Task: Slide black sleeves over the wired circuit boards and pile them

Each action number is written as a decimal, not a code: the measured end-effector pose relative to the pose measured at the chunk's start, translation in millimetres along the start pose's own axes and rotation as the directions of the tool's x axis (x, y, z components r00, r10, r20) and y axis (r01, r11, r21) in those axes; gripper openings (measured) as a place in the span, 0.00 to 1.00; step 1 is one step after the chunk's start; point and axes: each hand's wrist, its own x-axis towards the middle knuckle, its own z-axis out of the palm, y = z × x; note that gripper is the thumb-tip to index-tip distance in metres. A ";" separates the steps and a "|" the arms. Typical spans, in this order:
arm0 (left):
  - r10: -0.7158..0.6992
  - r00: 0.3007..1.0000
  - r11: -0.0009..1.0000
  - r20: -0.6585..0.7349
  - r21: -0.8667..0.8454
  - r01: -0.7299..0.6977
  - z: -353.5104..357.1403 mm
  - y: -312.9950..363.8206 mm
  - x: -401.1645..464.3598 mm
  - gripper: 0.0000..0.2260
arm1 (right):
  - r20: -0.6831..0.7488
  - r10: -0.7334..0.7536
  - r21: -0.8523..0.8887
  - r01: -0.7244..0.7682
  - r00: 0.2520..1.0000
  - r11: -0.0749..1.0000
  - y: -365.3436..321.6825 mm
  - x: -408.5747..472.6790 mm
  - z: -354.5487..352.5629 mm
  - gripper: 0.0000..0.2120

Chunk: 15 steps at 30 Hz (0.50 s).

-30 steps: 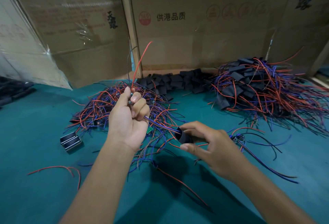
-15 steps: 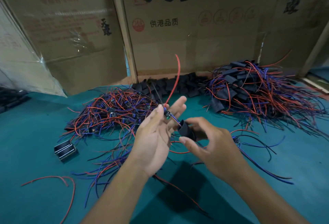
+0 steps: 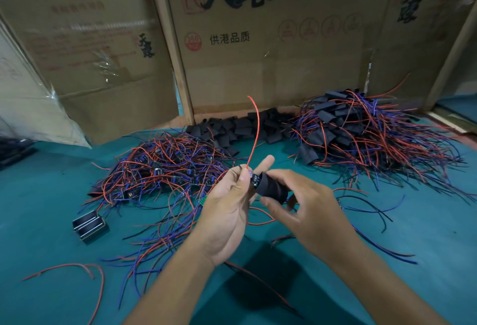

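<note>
Cardboard boxes [image 3: 271, 48] are stacked behind a green tabletop [image 3: 46, 221] on which three heaps are seen: unsleeved wired boards [image 3: 165, 167] at the left, loose black sleeves [image 3: 240, 128] in the middle against the boxes, and finished sleeved boards [image 3: 361, 131] at the right. Above the tabletop, a small circuit board [image 3: 254, 179] is pinched between thumb and forefinger of the left hand [image 3: 227, 211], the other fingers being left nearly straight, and a red wire [image 3: 254, 131] is seen rising from the pinch. One black sleeve [image 3: 272, 187] is gripped by the curled fingers of the right hand [image 3: 307, 208], with its open mouth set just at the board's end. It is judged that the sliding step is barely begun. For it to be done well, the mouth should be kept squeezed open, the board should be kept in line with the sleeve, and the trailing wires should be drawn taut so that nothing is snagged at the rim. How far the board has entered cannot be told.
</note>
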 end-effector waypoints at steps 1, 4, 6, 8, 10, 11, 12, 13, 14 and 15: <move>-0.003 1.000 0.999 -0.013 0.035 0.004 0.1 -2.7 0.9 0.13 | -0.004 -0.010 -0.021 0.010 1.000 1.000 0.3 -0.1 0.0 0.17; 0.009 0.998 0.986 -0.057 0.165 0.000 -2.3 -10.2 1.9 0.12 | -0.004 -0.031 -0.066 0.031 1.000 0.997 1.1 0.0 0.2 0.17; 0.023 0.993 0.980 -0.114 0.198 0.000 -5.7 -10.4 2.7 0.07 | -0.006 -0.028 -0.067 0.028 1.000 0.997 3.0 0.5 0.1 0.15; 0.012 0.987 0.982 -0.161 0.187 0.018 -9.6 -8.0 3.6 0.03 | -0.002 -0.018 -0.065 0.018 1.000 0.998 5.6 0.7 -0.2 0.14; -0.011 0.985 0.989 -0.173 0.146 0.037 -12.8 -7.3 4.3 0.04 | -0.008 -0.015 -0.070 0.015 1.000 0.997 8.5 0.4 -1.2 0.15; -0.021 0.986 0.991 -0.165 0.127 0.042 -13.6 -7.1 4.4 0.04 | -0.009 -0.018 -0.078 0.017 1.000 0.997 9.7 0.4 -1.9 0.16; -0.030 0.988 0.993 -0.154 0.106 0.047 -13.9 -6.7 4.2 0.05 | -0.002 -0.025 -0.091 0.024 1.000 0.996 10.4 0.4 -2.9 0.16; -0.042 0.988 0.995 -0.146 0.079 0.054 -14.1 -6.1 4.1 0.05 | 0.013 -0.036 -0.103 0.037 0.999 0.994 10.6 0.7 -3.6 0.17; -0.057 0.989 0.996 -0.139 0.054 0.065 -14.5 -4.8 3.9 0.05 | 0.030 -0.049 -0.108 0.052 0.998 0.993 10.4 1.1 -4.3 0.17; -0.070 0.989 0.996 -0.133 0.037 0.075 -15.0 -3.3 3.9 0.06 | 0.045 -0.060 -0.104 0.064 0.997 0.992 10.3 1.6 -4.8 0.17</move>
